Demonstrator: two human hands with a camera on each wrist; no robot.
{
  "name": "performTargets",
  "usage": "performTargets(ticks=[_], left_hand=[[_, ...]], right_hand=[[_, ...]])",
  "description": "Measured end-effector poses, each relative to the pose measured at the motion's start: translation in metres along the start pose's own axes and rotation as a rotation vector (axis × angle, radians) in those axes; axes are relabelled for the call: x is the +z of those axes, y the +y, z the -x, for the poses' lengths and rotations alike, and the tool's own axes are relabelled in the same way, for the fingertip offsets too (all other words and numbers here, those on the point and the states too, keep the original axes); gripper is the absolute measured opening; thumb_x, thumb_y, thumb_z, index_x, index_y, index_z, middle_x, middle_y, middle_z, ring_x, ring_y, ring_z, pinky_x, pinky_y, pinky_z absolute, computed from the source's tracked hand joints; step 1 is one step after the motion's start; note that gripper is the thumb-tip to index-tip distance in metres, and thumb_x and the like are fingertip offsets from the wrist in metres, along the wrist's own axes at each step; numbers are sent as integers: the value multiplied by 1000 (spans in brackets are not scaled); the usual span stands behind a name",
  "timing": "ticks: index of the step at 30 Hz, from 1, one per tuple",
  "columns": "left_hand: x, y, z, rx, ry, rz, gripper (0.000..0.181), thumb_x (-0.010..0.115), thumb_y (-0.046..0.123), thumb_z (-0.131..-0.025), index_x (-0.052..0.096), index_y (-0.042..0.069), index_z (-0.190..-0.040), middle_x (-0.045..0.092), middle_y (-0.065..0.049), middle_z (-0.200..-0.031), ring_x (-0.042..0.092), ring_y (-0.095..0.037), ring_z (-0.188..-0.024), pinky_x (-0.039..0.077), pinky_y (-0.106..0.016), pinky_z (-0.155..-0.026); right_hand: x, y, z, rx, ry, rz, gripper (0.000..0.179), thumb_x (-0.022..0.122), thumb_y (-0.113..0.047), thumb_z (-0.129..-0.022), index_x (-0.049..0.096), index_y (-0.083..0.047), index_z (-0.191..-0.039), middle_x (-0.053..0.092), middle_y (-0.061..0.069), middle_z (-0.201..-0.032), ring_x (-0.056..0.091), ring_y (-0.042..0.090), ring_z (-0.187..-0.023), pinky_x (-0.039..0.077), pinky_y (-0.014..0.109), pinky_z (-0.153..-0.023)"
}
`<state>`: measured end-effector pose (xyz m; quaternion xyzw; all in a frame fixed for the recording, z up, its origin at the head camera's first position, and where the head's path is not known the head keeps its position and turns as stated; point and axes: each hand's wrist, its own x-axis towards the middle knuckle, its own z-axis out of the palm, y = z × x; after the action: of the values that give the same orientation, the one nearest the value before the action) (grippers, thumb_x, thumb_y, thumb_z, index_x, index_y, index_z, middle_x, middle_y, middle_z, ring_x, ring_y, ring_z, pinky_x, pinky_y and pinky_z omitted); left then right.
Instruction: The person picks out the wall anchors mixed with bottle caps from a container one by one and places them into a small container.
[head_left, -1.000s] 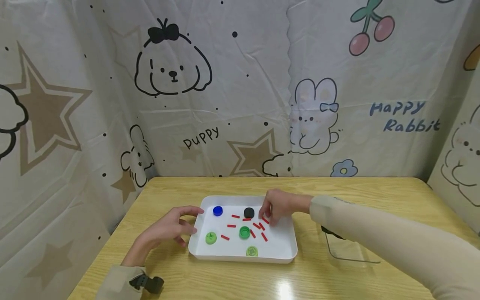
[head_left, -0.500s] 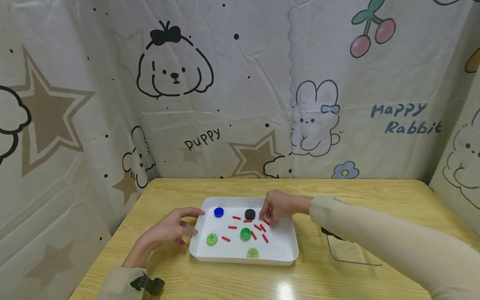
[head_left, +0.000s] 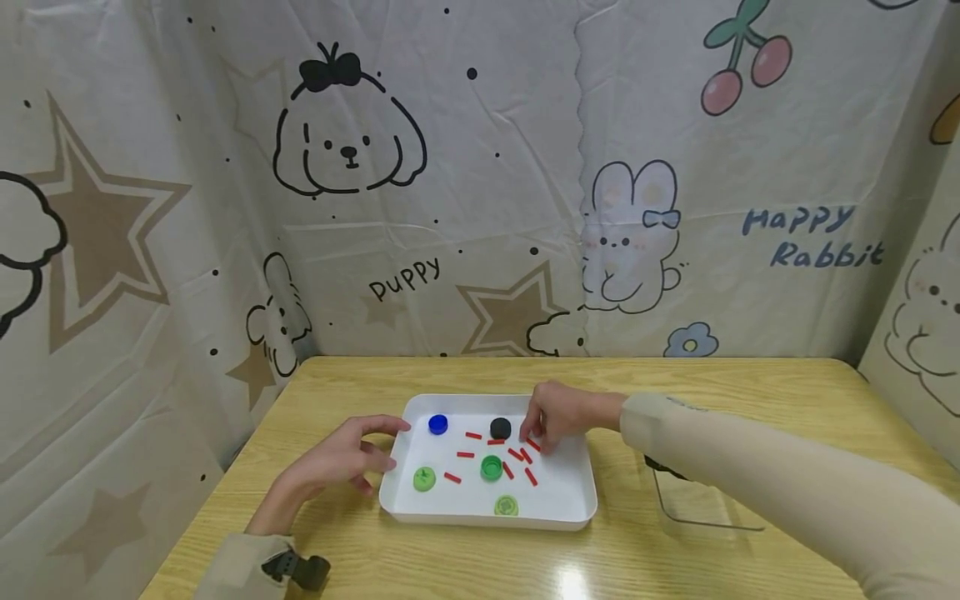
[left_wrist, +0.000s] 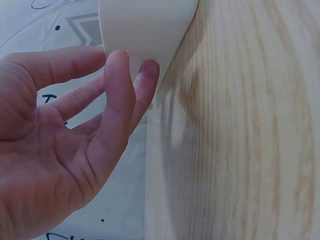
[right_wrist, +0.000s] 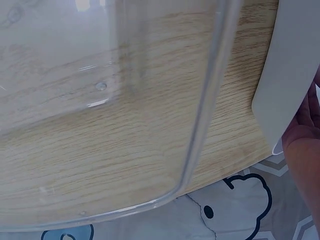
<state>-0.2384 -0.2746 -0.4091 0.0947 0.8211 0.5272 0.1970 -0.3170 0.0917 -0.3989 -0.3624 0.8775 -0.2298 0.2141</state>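
A white tray (head_left: 400, 500) lies on the table with several short red sticks (head_left: 465, 455) scattered in it. My left hand (head_left: 337, 454) is at the tray's left end, fingers spread and relaxed; in the left wrist view its fingertips are right at the white wall (left_wrist: 145, 27). My right hand (head_left: 558, 414) reaches down into the tray's back right part, fingers bent downward. One red stick (head_left: 533, 445) lies between its thumb and fingers; whether they pinch it I cannot tell. In the right wrist view, the tray wall (right_wrist: 287, 65) hides most of this hand (right_wrist: 305, 150).
Also in the tray are a blue cap (head_left: 438, 424), a black cap (head_left: 500, 428), a green cap (head_left: 491, 468) and two light green round pieces (head_left: 423, 478). Right of it, partly under my right sleeve, stands a clear plastic box (right_wrist: 200, 115). A printed curtain (head_left: 480, 167) hangs behind the table (head_left: 465, 562).
The head view has shifted very slightly. Both hands and the pieces in the tray keep their places.
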Motion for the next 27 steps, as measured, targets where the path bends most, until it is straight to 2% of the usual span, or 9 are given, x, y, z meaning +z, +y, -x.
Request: performTargets(ticks=[9,17,23,27], left_hand=[[-1,2,0,4,-11,0,55,72,-1,-94,55,-3,-146,46,-27,-154,69,-28,-97,63,-44,-57],[0,2,1,-7,-11,0,56,72,-1,-94,55,-2,-147,45,-27,-155,69,-29,-97,63,-44,-57],[-1,0,-1,-10,2,6,59,74,0,-93,54,-2,-148,45,-25,-156,70,-30,-101,64,-49,-60],[-1,-1,0,-7,0,11,61,74,1,-93,53,-2,-150,44,-26,-157,69,-30,-103,64,-50,-62]], right_hand=[[0,3,1,-56,-7,-10,28,85,12,-79,85,-8,-99,68,-3,-78,57,6,-72,53,21,-67],[-3,-1,4,-75,-7,-8,27,83,9,-81,85,-8,-102,63,-2,-79,54,9,-75,49,22,-67],[-9,-5,9,-115,33,-6,28,83,7,-81,83,-5,-107,58,-2,-77,49,9,-74,44,22,-66],[-9,-6,14,-127,65,-56,26,84,5,-82,83,-2,-107,54,-4,-74,47,9,-71,41,21,-64]])
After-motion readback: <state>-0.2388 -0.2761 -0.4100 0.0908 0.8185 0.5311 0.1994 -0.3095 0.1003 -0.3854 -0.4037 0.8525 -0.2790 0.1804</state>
